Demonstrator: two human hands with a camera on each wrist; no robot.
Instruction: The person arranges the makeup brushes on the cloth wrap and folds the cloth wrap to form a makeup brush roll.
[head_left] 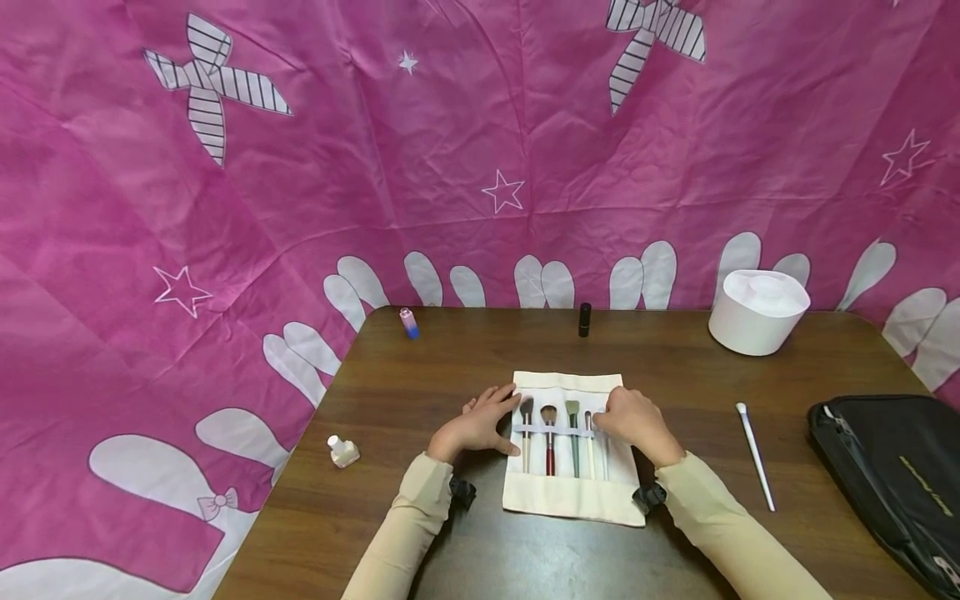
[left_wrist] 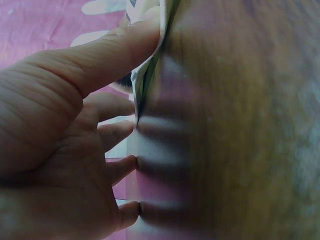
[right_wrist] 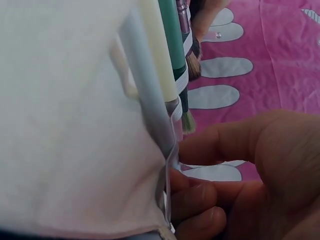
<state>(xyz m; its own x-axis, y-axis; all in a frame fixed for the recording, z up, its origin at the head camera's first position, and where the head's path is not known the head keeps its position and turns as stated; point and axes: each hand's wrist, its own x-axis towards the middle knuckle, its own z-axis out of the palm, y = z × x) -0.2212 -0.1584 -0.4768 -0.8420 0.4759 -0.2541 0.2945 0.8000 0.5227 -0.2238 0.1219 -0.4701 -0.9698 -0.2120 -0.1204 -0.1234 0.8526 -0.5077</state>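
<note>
We see the cream brush roll [head_left: 573,492] lying open mid-table, four brushes [head_left: 558,437] under its band. Only the right wrist view shows our right hand [head_left: 633,421] pinching the band beside a pale handle. Our left hand [head_left: 480,421] rests flat, fingers straight, thumb on the roll's left edge. Around lie a white brush [head_left: 753,454], black bag [head_left: 892,471], white container [head_left: 757,312] and nail-polish bottle [head_left: 343,451].

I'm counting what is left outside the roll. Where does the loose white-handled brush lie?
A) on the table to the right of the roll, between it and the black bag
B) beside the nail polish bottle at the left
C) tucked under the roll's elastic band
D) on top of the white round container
A: the white brush lies bare on the table, between the brush roll and the black bag.
</note>
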